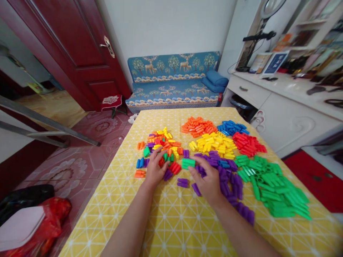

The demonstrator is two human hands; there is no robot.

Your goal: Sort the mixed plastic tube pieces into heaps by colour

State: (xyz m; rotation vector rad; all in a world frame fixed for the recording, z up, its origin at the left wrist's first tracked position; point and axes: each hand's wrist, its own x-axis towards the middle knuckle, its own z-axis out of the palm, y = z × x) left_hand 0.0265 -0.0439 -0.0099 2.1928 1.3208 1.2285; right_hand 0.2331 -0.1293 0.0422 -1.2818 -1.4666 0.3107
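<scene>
Over the right side of a mixed-colour pile of small plastic tube pieces (pixel 158 137), my left hand (pixel 155 169) is curved with thumb and fingers apart. A red piece (pixel 161 162) shows in the gap between them; I see no firm grip on it. My right hand (pixel 208 181) pinches a green double-tube piece (pixel 188 164) between thumb and fingers, just above the cloth. Beside that hand, a purple heap (pixel 225 178) spreads to the right. Loose purple pieces (pixel 182 182) and a red piece (pixel 175 167) lie between my hands.
Sorted heaps lie right on the yellow patterned tablecloth (pixel 107 221): orange (pixel 199 126), yellow (pixel 214 144), blue (pixel 232 127), red (pixel 248 144) and green (pixel 278 189). A blue sofa (pixel 171 85) stands behind the table, a white cabinet (pixel 292 114) to the right.
</scene>
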